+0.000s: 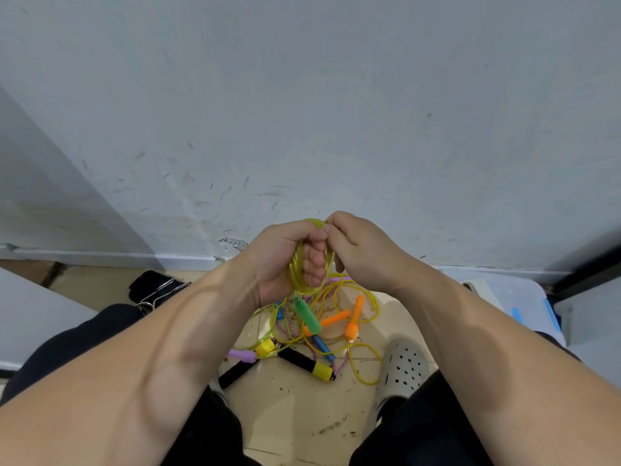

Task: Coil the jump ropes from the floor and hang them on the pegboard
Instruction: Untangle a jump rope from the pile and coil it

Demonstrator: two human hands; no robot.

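My left hand (285,260) grips a coil of translucent yellow jump rope (297,274), several loops wound around its curled fingers. My right hand (361,250) pinches the same yellow cord at the top of the coil. A green handle (307,316) dangles just below the coil. On the floor underneath lies a tangle of other ropes: orange handles (353,322), a blue handle (324,348), black-and-yellow handles (307,363), a purple handle (242,355) and a pink-white braided rope (292,327). No pegboard is in view.
A scuffed grey wall (302,112) rises right ahead. My dark-trousered knees frame the pile, with a grey perforated clog (405,368) on the right. A black item with metal clips (154,287) lies at left, and a white bin with blue marks (514,297) at right.
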